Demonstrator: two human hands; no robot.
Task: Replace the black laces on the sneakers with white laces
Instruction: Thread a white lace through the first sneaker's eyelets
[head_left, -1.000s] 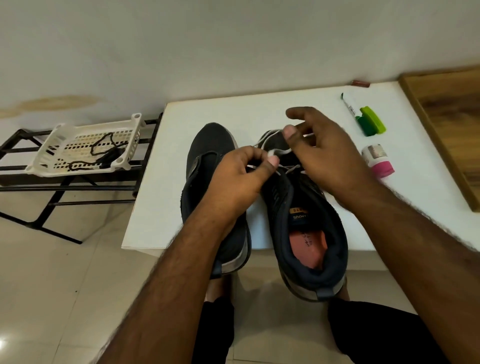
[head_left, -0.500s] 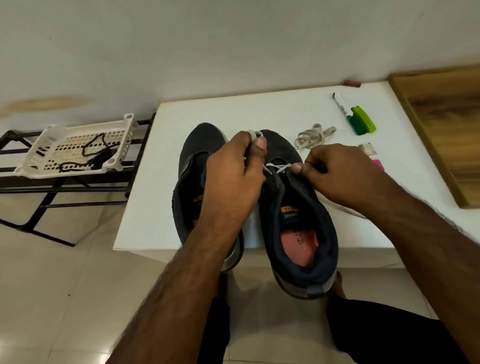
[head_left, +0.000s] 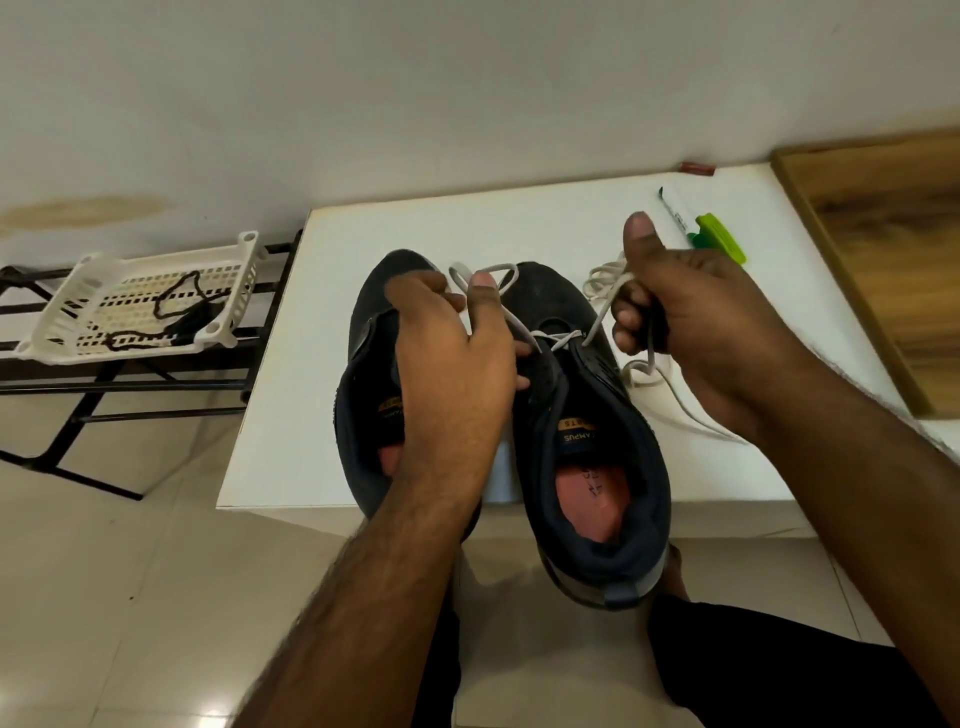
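Note:
Two dark sneakers stand side by side on the white table (head_left: 415, 228), heels toward me. The right sneaker (head_left: 587, 431) has a white lace (head_left: 563, 339) threaded through its lowest eyelets. My left hand (head_left: 457, 353) pinches the lace's left end above the toe, partly covering the left sneaker (head_left: 363, 364). My right hand (head_left: 691, 322) grips the lace's right end, pulled out to the right. A second coiled white lace (head_left: 602, 275) lies behind my right hand. Black laces (head_left: 176, 306) lie in a white basket.
The white basket (head_left: 78, 280) sits on a black metal rack (head_left: 62, 384) left of the table. A marker (head_left: 675, 210) and a green object (head_left: 719, 241) lie at the table's back right. A wooden board (head_left: 893, 249) borders the right edge. Tiled floor lies below.
Both hands have drawn the white lace ends outward and up. My right hand rose to the right, uncovering more lace; the left hand lifted its end over the toe.

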